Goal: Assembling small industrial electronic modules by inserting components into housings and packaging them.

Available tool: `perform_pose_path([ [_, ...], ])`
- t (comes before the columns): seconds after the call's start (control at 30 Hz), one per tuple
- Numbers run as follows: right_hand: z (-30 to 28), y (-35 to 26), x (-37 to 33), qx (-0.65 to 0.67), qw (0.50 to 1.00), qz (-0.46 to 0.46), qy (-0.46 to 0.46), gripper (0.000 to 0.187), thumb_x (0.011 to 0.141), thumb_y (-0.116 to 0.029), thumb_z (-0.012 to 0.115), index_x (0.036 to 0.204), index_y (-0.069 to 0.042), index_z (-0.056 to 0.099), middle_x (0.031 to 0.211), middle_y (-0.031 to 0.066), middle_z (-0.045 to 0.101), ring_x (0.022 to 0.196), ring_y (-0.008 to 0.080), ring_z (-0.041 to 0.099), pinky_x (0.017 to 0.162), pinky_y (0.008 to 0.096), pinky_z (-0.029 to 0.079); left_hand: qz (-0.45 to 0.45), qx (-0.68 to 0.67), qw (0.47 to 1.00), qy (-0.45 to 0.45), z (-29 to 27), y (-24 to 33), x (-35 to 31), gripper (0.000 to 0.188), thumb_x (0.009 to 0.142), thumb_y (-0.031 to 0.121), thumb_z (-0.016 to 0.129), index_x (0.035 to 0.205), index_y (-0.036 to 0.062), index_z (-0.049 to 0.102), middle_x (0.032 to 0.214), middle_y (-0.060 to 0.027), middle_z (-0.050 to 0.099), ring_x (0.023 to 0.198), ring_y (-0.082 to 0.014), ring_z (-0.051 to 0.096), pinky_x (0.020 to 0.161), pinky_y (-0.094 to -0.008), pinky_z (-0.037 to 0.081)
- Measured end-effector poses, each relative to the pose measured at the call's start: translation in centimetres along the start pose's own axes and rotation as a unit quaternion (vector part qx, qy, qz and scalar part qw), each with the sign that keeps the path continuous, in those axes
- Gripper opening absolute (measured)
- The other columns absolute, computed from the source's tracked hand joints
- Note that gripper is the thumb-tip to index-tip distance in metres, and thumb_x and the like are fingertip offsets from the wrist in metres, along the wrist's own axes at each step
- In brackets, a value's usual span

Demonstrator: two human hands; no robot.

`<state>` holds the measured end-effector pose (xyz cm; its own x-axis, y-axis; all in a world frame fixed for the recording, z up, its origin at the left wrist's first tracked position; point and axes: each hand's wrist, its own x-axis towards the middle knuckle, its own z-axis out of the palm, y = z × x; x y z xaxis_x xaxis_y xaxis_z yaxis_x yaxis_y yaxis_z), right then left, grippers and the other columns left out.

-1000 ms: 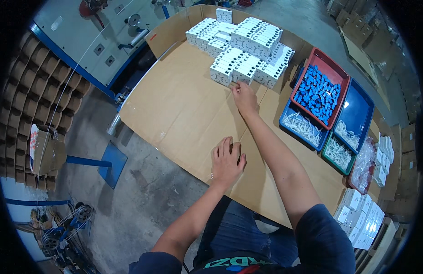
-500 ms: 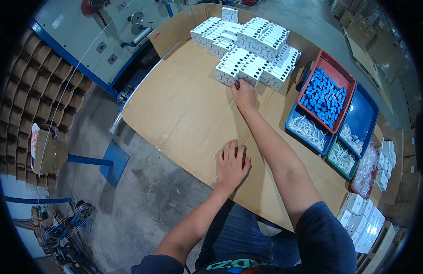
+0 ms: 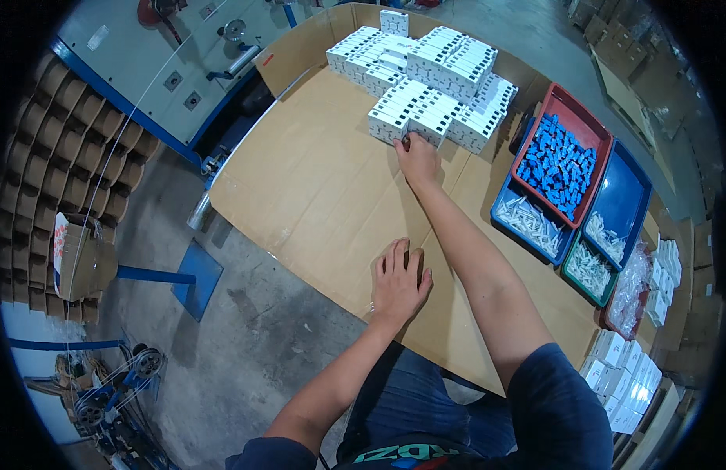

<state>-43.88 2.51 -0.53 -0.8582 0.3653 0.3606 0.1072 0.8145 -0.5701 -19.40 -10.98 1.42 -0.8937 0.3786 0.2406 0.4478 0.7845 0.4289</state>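
Note:
My left hand (image 3: 400, 280) lies palm down on the brown cardboard table top (image 3: 316, 188), its fingers stretched and slightly apart, holding nothing. Farther out, my right hand (image 3: 418, 160) reaches to the near face of the small white boxes (image 3: 414, 106). Its fingers are curled together against the front boxes, and what they may grip is hidden. The boxes stand in tight rows, with dark marks along their top edges. A higher block of white boxes (image 3: 450, 59) rises behind, and one box (image 3: 394, 22) stands upright at the far edge.
To the right, a red tray (image 3: 604, 141) holds blue parts. Blue trays (image 3: 625, 184) and a green tray (image 3: 580, 291) hold white parts. Clear plastic bags (image 3: 629, 294) and more white boxes (image 3: 621, 380) sit nearer. A cardboard wall (image 3: 300, 55) edges the table's far side; machinery (image 3: 135, 70) stands left.
Both hands stay almost in place. My right hand remains against the front boxes, and the view shifts only very slightly.

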Motion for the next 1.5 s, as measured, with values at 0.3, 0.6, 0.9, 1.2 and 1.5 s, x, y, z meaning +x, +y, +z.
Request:
perform_pose_path([
  [0.3, -1.8, 0.4, -1.5, 0.078, 0.997, 0.023, -0.006, 0.029, 0.092, -0.033, 0.071, 0.099, -0.004, 0.071, 0.093, 0.0163, 0.074, 0.086, 0.0361, 0.072, 0.076, 0.0484, 0.056, 0.006, -0.007, 1.0, 0.006, -0.2, 0.4, 0.4, 0.045, 0.091, 0.03, 0.067, 0.13, 0.0083, 0.058, 0.143, -0.0187, 0.049, 0.139, -0.0338, 0.043, 0.11, -0.05, 0.035],
  [0.6, -14.7, 3.4, -16.6, 0.23, 0.973, 0.006, -0.005, 0.016, 0.094, -0.011, 0.069, 0.107, -0.001, 0.072, 0.095, 0.0157, 0.073, 0.084, 0.0295, 0.072, 0.073, 0.0368, 0.057, 0.028, 0.005, 0.999, 0.033, 0.4, 0.2, -0.7, 0.045, 0.09, 0.032, 0.067, 0.127, 0.007, 0.061, 0.141, -0.0188, 0.052, 0.137, -0.0329, 0.046, 0.111, -0.0482, 0.036],
  [0.9, -29.5, 7.9, -35.0, 0.141, 0.979, 0.146, 0.006, 0.017, 0.094, -0.007, 0.068, 0.11, -0.001, 0.071, 0.104, 0.0146, 0.074, 0.092, 0.0305, 0.072, 0.074, 0.0353, 0.059, 0.041, 0.036, 0.998, 0.043, 0.6, 0.0, -0.8, 0.044, 0.095, 0.033, 0.066, 0.131, 0.0079, 0.063, 0.146, -0.0208, 0.053, 0.137, -0.0367, 0.047, 0.113, -0.0525, 0.035],
  [1.2, -31.3, 10.9, -39.2, 0.096, 0.993, 0.075, -0.006, 0.018, 0.091, -0.011, 0.067, 0.106, -0.001, 0.07, 0.117, 0.0139, 0.07, 0.106, 0.0342, 0.067, 0.092, 0.0424, 0.055, 0.072, -0.097, 0.991, 0.063, 1.5, -0.7, -0.1, 0.038, 0.097, 0.027, 0.067, 0.127, 0.0022, 0.064, 0.138, -0.0231, 0.057, 0.132, -0.0379, 0.052, 0.11, -0.0485, 0.042],
  [1.5, -35.9, 14.7, -41.6, 0.099, 0.989, 0.099, 0.04, 0.023, 0.092, -0.017, 0.067, 0.109, -0.002, 0.071, 0.123, 0.0153, 0.068, 0.113, 0.0345, 0.065, 0.097, 0.0428, 0.053, -0.058, -0.329, 0.942, -0.039, 1.7, -2.6, -2.3, 0.044, 0.104, 0.026, 0.063, 0.136, -0.004, 0.057, 0.134, -0.0186, 0.059, 0.128, -0.0282, 0.056, 0.108, -0.038, 0.046],
])
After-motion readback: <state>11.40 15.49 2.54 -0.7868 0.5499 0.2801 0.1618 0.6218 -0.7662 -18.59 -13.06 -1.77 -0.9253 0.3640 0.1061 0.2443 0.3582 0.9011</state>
